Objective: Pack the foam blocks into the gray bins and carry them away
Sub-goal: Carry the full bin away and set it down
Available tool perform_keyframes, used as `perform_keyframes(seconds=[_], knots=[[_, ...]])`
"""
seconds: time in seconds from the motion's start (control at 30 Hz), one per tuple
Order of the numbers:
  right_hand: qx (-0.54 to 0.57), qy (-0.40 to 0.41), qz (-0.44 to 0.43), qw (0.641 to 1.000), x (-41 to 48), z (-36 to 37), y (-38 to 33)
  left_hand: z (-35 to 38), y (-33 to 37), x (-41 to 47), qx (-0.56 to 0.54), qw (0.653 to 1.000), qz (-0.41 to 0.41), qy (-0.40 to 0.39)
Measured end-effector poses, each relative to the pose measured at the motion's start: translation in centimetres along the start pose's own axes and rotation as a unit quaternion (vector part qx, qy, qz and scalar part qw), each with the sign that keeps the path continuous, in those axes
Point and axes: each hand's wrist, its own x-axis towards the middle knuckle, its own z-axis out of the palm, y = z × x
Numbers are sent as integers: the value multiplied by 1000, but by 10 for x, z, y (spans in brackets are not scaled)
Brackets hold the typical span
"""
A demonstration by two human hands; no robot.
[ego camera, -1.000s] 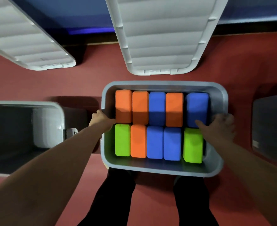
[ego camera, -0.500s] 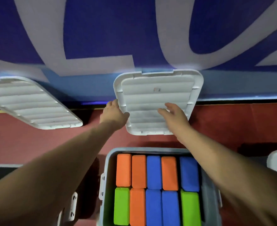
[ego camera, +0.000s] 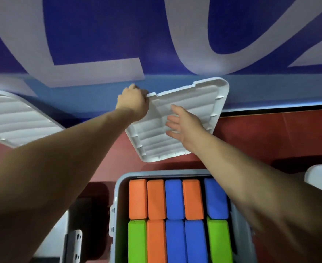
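1. closest to the feet, the gray bin (ego camera: 116,194) stands open on the red floor (ego camera: 270,133), its foam blocks (ego camera: 175,200) set on edge in two tight rows, orange, blue and green. it looks full, so i judge packing here is over and the step in hand is fetching its cover.
2. farther out, the right hand (ego camera: 184,124) is flat and spread, fingers straight, holding nothing. it lies across the ribbed inner face of the white lid (ego camera: 202,103), though whether the palm actually touches i cannot tell.
3. beyond it, the left hand (ego camera: 132,103) is curled over the lid's upper left corner and grips that edge.
4. at the back, the lid is tilted askew in front of the blue lettered wall (ego camera: 99,35), apart from the bin's rim. a second lid (ego camera: 18,120) shows off to the left.
5. next move, as i read it: the right hand needs a hold on the opposite edge, then both must bring the lid down, turn it ribs downward, square it over the rim and press until it seats, before the bin can be carried.
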Motion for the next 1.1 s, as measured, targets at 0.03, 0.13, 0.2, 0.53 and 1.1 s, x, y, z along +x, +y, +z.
perform_keyframes(seconds=[0.03,0.13,0.2,0.53,1.1], knots=[[8,2,8,1000,-1,2,4,3,2,-14,-54,998,13,-1],[43,39,19,998,-3,7,15,19,19,-68,-131,991,34,9],[49,103,14,993,-3,8,22,30,38,-103,-152,987,57,12],[99,196,27,975,-65,-88,92,66,73,-202,-411,906,-82,-61],[-114,-37,160,980,-87,-280,219,157,-111,-213,-105,923,-340,-149]])
